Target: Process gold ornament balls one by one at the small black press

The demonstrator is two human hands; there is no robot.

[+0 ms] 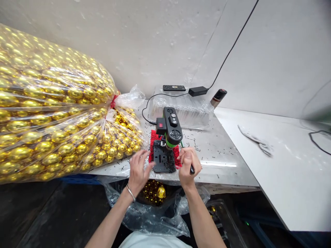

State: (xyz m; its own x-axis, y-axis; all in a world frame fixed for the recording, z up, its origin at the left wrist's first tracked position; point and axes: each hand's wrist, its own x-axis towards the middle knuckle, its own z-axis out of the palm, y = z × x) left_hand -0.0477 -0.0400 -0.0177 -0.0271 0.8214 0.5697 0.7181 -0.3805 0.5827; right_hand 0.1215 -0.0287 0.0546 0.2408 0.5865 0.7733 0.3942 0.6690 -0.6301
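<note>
My right hand is wrapped around a thin tool with a black handle. The handle's end pokes out below the fist, and the grip hides most of the tool. Just left of the black base plate, my left hand has its fingers apart and holds nothing I can see. A black machine with round grilles and buttons stands over that plate, which rests on a red mat. Under the table edge, a larger gold ball shows above smaller ones in a clear plastic bag.
A huge clear bag of gold balls, tied with red, fills the left. Behind the machine are a clear plastic box, a black power adapter and a dark cylinder. Black scraps litter the metal table. A white table adjoins it.
</note>
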